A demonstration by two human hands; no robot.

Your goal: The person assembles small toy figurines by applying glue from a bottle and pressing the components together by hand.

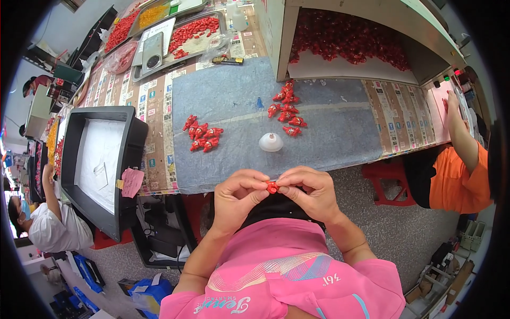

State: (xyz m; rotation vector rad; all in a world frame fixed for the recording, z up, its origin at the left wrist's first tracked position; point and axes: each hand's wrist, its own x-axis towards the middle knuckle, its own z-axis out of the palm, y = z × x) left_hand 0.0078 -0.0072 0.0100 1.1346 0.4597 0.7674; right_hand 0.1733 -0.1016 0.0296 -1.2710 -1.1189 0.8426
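Between my two hands, just off the front edge of the table, is a small red plastic piece (272, 187). My left hand (241, 196) pinches it from one side with thumb and forefinger. From the other side the fingertips of my right hand (308, 192) grip it too. Beyond my hands a small white dome-shaped bottle (271, 142) stands on the blue-grey mat (234, 95). One cluster of similar red pieces (203, 134) lies on the mat to the left. Another group of red pieces (287, 109) trails down from the open box on the right.
An open box (350, 72) full of red pieces stands at the back right. A black tray (139, 133) lined with white sits at the left. Behind are a metal tray (222, 26), a phone (153, 50) and a lighter-like object (228, 60). Co-workers (459, 175) sit on both sides.
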